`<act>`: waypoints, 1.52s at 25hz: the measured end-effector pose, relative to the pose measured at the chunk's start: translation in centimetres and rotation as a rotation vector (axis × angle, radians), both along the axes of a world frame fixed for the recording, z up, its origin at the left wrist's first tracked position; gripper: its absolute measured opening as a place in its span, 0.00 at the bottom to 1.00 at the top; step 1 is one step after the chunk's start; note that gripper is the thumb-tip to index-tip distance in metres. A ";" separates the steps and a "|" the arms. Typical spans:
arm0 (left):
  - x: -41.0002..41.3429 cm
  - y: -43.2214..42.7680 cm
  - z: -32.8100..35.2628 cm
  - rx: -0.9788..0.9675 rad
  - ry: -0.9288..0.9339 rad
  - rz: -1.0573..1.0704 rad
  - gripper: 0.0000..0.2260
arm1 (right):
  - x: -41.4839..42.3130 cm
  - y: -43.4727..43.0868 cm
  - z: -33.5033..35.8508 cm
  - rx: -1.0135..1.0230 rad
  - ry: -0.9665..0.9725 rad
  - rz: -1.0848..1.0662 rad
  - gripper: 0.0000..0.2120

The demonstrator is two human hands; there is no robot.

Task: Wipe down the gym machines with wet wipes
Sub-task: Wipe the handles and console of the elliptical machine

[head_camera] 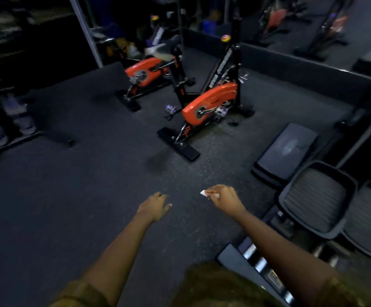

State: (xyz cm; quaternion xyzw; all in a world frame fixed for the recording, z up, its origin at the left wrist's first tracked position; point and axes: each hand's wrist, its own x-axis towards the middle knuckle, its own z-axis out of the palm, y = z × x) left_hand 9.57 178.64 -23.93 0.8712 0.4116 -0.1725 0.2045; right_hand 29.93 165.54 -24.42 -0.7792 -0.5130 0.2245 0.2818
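Our forearms [118, 247] stretch over the floor [69, 196], left hand [155, 204] loose and empty, right hand [223, 199] pinching a scrap of wet wipe [202, 193], probably limp and light, best bunched then pressed flat on the orange bike [208, 103] ahead.

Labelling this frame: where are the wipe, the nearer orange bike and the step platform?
wipe [202, 193], head view, exposed white corner.
nearer orange bike [211, 100], head view, orange flywheel cover.
step platform [288, 147], head view, top surface.

Near bike frame [235, 63] white lettering [221, 68] blurred; no text legible.
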 end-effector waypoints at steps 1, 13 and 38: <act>2.3 2.0 -0.2 -0.009 -0.003 -0.072 0.22 | 1.3 0.6 0.1 -0.014 0.003 -0.073 0.10; 37.1 19.7 -0.3 -0.033 -0.064 -0.711 0.24 | 24.4 8.4 0.3 0.060 0.024 -0.771 0.08; 98.6 24.5 19.6 -0.238 -0.856 -1.089 0.20 | 71.1 14.9 23.3 0.711 -0.484 -1.369 0.07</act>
